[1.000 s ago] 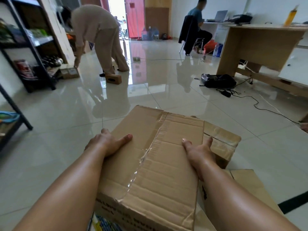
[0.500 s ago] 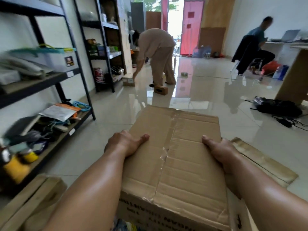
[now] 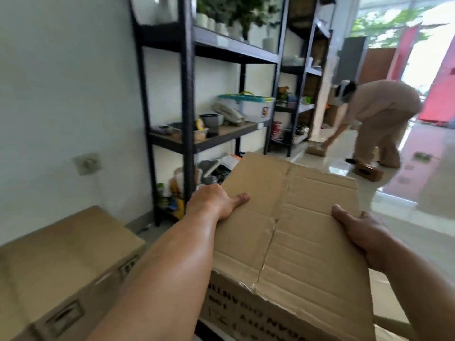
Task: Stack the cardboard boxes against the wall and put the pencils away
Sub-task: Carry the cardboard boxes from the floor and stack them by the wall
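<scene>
I carry a large taped cardboard box in front of me, above the floor. My left hand grips its left edge with the thumb lying on the top flap. On the right edge, my right hand holds it the same way. A second cardboard box stands on the floor at the lower left, close to the white wall. No pencils are in view.
Black metal shelving full of small items runs along the wall ahead. A person in beige bends over small boxes on the glossy tile floor at the right. Another box corner shows at the bottom right.
The view has swung left toward the wall and shelving, and the held box has come along. The box at the lower left is now much closer. Both hands keep their grip.
</scene>
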